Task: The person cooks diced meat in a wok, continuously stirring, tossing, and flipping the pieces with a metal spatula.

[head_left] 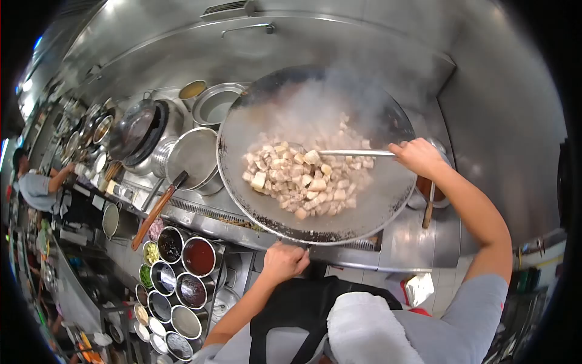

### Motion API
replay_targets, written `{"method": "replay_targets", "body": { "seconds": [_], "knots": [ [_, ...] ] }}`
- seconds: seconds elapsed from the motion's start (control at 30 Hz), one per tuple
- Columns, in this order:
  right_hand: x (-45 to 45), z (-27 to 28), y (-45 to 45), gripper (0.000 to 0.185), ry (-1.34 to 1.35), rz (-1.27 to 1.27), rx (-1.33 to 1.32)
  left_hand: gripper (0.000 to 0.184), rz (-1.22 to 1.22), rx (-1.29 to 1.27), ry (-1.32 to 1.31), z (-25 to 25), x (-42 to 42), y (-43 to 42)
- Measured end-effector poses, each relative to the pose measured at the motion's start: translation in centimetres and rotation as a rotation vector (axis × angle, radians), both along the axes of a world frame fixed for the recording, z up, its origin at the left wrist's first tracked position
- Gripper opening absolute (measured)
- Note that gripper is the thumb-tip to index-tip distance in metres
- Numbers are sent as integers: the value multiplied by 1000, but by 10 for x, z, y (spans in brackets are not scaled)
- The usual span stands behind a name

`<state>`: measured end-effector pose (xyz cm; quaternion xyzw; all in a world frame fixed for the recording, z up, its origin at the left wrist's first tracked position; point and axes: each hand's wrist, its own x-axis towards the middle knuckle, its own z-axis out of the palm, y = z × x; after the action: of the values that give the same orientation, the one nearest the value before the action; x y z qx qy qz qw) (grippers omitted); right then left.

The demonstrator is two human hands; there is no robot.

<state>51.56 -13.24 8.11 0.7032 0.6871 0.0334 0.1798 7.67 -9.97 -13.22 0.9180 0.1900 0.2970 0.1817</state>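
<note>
A large wok on the stove holds a heap of pale diced meat, with steam rising off it. My right hand is closed round the end of a ladle's long metal handle at the wok's right side. The handle lies nearly level across the wok, and its head is mostly buried among the cubes. Down at the wok's near rim, my left hand is closed in a fist by the stove's front edge. What its fingers grip, if anything, is hidden.
Left of the wok stand a strainer pot and a metal basin. A wooden-handled tool lies across the stove edge. Sauce containers fill a rack at lower left. Another pot sits on the right. A co-worker stands far left.
</note>
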Motion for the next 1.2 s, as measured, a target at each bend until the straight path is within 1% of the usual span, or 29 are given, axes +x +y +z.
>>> {"method": "replay_targets", "body": {
  "seconds": [0.07,0.13,0.17,0.2,0.23,0.27,0.3,0.37,0.4,0.43,0.5,0.57,0.6,0.63,0.67,0.7,0.73,0.8,0.83,0.87,0.9,0.93,0.97,1.0,1.03,1.07,1.1,1.2],
  "knots": [
    [-29,9,-47,27,-29,-99,20,42,-37,-9,9,0,-5,2],
    [-60,18,-88,33,-49,-136,75,42,-105,-15,8,0,-7,6],
    [-82,23,-108,33,-51,-169,66,42,-138,-9,4,0,-9,9],
    [-107,28,-127,37,16,-186,97,38,-187,-7,63,0,-13,11],
    [-130,33,-143,41,83,-206,129,38,-223,-16,62,0,-15,15],
    [-148,39,-159,47,236,-227,132,36,-263,-9,41,0,-16,17],
    [-167,44,-172,47,234,-268,126,35,-305,-3,20,-1,-18,19],
    [-204,54,-195,48,540,-356,247,32,-366,-18,69,5,-21,21],
    [-225,66,-203,50,425,-313,332,31,-371,-30,41,4,-21,21],
    [-247,85,-209,50,416,-347,337,31,-373,-43,12,2,-21,22],
    [-291,123,-217,49,288,-451,311,29,-413,-53,27,-2,-22,23],
    [-328,148,-220,47,203,-513,266,27,-417,-86,-27,0,-23,24],
    [-342,152,-218,42,133,-492,269,26,-423,-98,-8,1,-24,24],
    [-351,151,-214,42,132,-504,270,26,-435,-98,-7,1,-25,24],
    [-359,147,-208,41,73,-492,209,26,-428,-107,10,1,-25,24],
    [-367,141,-201,40,16,-479,150,26,-421,-114,27,0,-25,24],
    [-371,124,-190,39,-64,-498,66,28,-414,-108,34,-3,-24,24],
    [-363,69,-165,32,-74,-454,160,30,-397,-84,47,0,-21,23],
    [-353,37,-143,24,-47,-492,173,32,-370,-73,76,0,-23,20],
    [-337,-1,-126,18,-82,-501,171,35,-365,-85,79,-1,-22,19],
    [-330,-23,-105,15,-7,-444,293,35,-370,-73,70,0,-21,19],
    [-319,-58,-87,11,-32,-436,358,35,-357,-73,58,0,-22,18],
    [-311,-76,-74,9,14,-395,392,36,-347,-73,47,0,-23,16],
    [-282,-126,-58,11,-32,-385,343,36,-360,-54,40,3,-24,14],
    [-270,-154,-47,15,-39,-434,320,37,-325,-49,57,6,-24,12],
    [-263,-167,-45,17,-44,-438,358,39,-293,-46,78,8,-24,9],
    [-257,-171,-44,18,-43,-432,297,39,-314,-27,70,8,-21,7],
    [-274,-140,-80,20,-75,-454,273,43,-205,39,51,0,-19,-1]
  ]
}}
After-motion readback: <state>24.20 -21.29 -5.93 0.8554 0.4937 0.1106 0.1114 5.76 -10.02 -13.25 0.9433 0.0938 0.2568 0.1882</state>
